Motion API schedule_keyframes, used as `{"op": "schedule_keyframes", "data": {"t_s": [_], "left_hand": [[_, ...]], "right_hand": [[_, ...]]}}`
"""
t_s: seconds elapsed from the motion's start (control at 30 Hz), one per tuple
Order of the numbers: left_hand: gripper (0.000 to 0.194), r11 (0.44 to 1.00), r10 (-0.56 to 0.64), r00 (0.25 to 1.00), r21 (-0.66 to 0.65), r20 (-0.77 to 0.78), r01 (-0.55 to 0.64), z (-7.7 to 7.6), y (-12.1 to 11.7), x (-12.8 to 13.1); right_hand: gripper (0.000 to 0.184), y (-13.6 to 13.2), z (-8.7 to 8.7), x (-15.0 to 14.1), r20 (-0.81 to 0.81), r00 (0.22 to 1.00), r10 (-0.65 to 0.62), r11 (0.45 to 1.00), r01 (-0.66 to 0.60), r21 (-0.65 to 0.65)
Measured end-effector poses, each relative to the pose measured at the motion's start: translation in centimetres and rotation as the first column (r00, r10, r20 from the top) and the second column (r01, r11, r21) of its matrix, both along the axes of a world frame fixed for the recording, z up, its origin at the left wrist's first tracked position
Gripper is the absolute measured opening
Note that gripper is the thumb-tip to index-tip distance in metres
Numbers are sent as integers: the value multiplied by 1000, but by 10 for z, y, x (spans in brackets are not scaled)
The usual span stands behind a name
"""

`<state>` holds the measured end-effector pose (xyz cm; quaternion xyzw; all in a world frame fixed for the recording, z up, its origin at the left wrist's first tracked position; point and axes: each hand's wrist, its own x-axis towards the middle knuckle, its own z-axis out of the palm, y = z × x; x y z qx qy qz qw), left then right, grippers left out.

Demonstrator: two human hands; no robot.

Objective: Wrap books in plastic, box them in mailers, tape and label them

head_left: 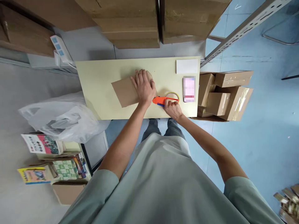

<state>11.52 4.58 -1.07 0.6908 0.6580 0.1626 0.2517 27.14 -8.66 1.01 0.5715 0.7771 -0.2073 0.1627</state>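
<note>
A brown cardboard piece, perhaps a folded box [126,91], lies at a slant on the pale yellow table [100,71]. My left hand [144,85] rests flat on its right part, fingers stretched out and somewhat spread. Just right of it, my right hand [172,108] is closed around an orange tape dispenser [160,100] that carries a roll of tape. The dispenser's front end is close to the cardboard's right edge; whether it touches is hidden by my left hand.
White paper [187,66] and a phone-like pink-screened object [189,89] lie at the table's right. A carton of smaller boxes [218,103] stands beyond. Large cartons [133,25] line the back. Left are a plastic bag [67,118] and books [65,169]; a metal shelf post [243,29] rises back right.
</note>
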Motion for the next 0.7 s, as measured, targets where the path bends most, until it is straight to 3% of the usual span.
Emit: {"op": "schedule_keyframes", "data": {"t_s": [0.17,0.3,0.47,0.7], "left_hand": [[65,987,-160,986,6,-56,160,15,-35,-26],[67,956,-294,954,-32,-59,292,21,-54,-38],[65,921,-391,918,-32,-67,389,24,-64,-43],[63,921,-389,918,-15,-80,390,24,-65,-44]], "right_hand": [[41,-28,1,-9,-85,987,133,991,-134,-9],[44,-33,1,-5,-136,957,257,966,-258,4],[48,-17,3,6,-180,893,411,909,-416,15],[46,22,1,20,-230,834,502,852,-522,-36]]}}
